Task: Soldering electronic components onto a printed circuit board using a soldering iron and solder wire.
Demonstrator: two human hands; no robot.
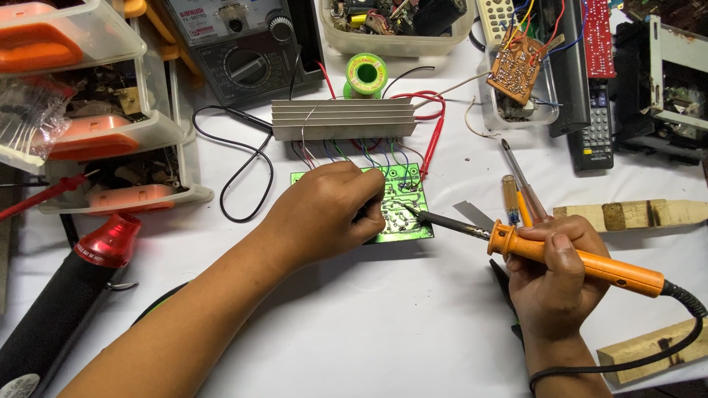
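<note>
Near edge: two wooden blocks lie on the white table [383,324], one [649,354] at the near right and a longer one [630,214] farther back on the right.
Near left: a black tool with a red collar [81,280] lies slanted on the table's left side.
Right hand [549,276]: fingers closed around the orange handle of a soldering iron [568,258], held like a pen; its black cord runs off to the right.
Iron tip: the dark shaft points left and far, its end touching the green circuit board [404,214].
Left hand [324,214]: curled over the left part of the board, fingers bent and pinched together; what they pinch, I cannot tell.
Board: in the middle of the table, just near a ribbed metal heat sink [343,118], with coloured wires running between the two.
Beside the right hand: screwdrivers [520,188] lie just beyond it.
Left side: stacked clear boxes with orange parts [103,125].
Far middle: a green solder spool [366,74], a multimeter [240,48] to its left, and a clear tub of parts [398,26].
Far right: a brown circuit board [520,70] on a small tub and a black remote control [594,125].
</note>
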